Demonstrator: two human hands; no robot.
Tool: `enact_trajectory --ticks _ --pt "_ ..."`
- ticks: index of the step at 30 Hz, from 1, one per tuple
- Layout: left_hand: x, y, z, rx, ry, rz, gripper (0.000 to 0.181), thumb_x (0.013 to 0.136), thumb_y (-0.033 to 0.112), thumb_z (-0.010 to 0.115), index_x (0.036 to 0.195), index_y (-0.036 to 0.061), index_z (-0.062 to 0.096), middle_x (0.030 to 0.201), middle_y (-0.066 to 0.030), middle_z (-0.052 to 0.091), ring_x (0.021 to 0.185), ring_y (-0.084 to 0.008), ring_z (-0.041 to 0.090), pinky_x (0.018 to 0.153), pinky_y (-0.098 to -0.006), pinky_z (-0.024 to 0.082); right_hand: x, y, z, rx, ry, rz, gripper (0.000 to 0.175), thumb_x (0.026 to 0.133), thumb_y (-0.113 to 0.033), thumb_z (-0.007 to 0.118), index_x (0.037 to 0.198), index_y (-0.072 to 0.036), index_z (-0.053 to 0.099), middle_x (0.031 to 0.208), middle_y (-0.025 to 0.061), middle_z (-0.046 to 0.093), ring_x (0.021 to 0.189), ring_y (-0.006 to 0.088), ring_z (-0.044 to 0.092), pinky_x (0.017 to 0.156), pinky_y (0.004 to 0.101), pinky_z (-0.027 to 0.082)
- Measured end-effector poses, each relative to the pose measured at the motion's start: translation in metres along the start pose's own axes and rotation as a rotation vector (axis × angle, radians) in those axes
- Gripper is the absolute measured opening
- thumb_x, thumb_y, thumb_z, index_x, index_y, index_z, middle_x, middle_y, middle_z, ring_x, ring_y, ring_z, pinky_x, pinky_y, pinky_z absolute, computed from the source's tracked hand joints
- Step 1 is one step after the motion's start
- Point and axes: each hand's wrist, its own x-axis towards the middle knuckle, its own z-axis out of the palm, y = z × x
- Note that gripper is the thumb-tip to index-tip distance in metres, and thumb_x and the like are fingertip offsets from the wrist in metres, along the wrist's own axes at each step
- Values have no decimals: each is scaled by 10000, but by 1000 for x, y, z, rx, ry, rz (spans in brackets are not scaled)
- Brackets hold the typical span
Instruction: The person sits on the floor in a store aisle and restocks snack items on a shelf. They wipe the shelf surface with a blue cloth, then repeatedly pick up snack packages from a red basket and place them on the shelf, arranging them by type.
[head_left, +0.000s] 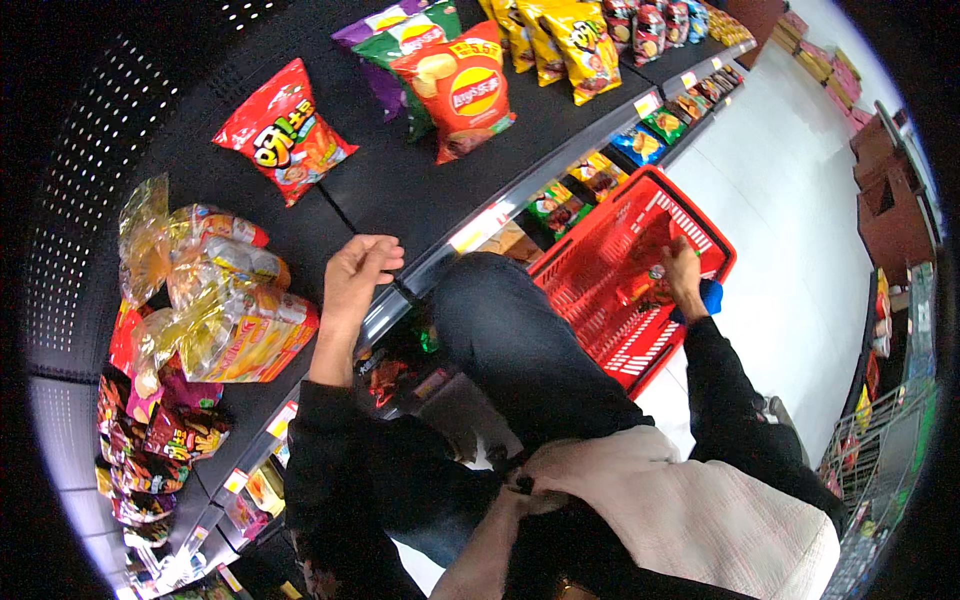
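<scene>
Over the shelf's front edge, my left hand (361, 271) hovers with loosely bent fingers and nothing in it. My right hand (682, 268) reaches down inside a red plastic shopping basket (566, 300). Beside its fingers is a red and green snack packet (646, 286); whether they grip it is unclear. On the black shelf (420, 199), a red snack bag (285, 139) lies beyond my left hand. An orange Lay's chip bag (469, 90) leans in front of a green chip bag (412, 37). Clear-wrapped snack packs (240, 300) are left of my left hand.
Yellow snack bags (574, 45) line the shelf farther right. Dark snack bags (150, 457) fill its near left end. A lower shelf holds more packets (637, 142). My bent knee (502, 315) is between shelf and basket. A wire rack (874, 450) stands across the aisle floor (780, 210).
</scene>
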Motion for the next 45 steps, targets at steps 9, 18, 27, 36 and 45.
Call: enact_trajectory --ticks 9,18,27,36,45 --pt "5 -9 8 -32 -67 8 228 989 231 597 1067 32 676 948 -59 717 837 -114 681 698 -249 526 -36 -144 -125 363 -61 -391 105 972 -92 593 1054 -28 580 944 35 609 892 118 571 772 307 509" --pt "-2 -3 1 -80 24 91 182 963 141 616 1100 22 631 941 -58 693 814 -117 666 666 -252 505 -14 -311 -164 699 -258 -649 175 1002 -229 590 1063 -66 609 988 -35 629 929 45 577 760 233 503" --pt "4 -1 -16 -61 463 247 386 969 122 581 1319 12 464 1227 -144 610 829 -148 684 588 -251 525 2 -446 -60 1036 -473 -771 149 990 -219 599 1063 -90 612 982 -5 663 908 95 650 746 299 599" --pt "41 -29 -38 -16 598 222 666 941 83 600 1516 50 266 1474 -238 404 936 -205 681 659 -304 583 32 -524 49 1189 -813 -772 109 984 -226 621 1041 -135 602 1023 -24 660 983 90 648 824 315 586" --pt "71 -48 -52 -57 613 153 717 905 79 632 1529 72 278 1465 -206 430 1021 -231 639 694 -342 600 49 -545 96 1242 -863 -684 181 995 -270 598 1086 -114 595 1077 12 670 1002 133 650 823 336 566"
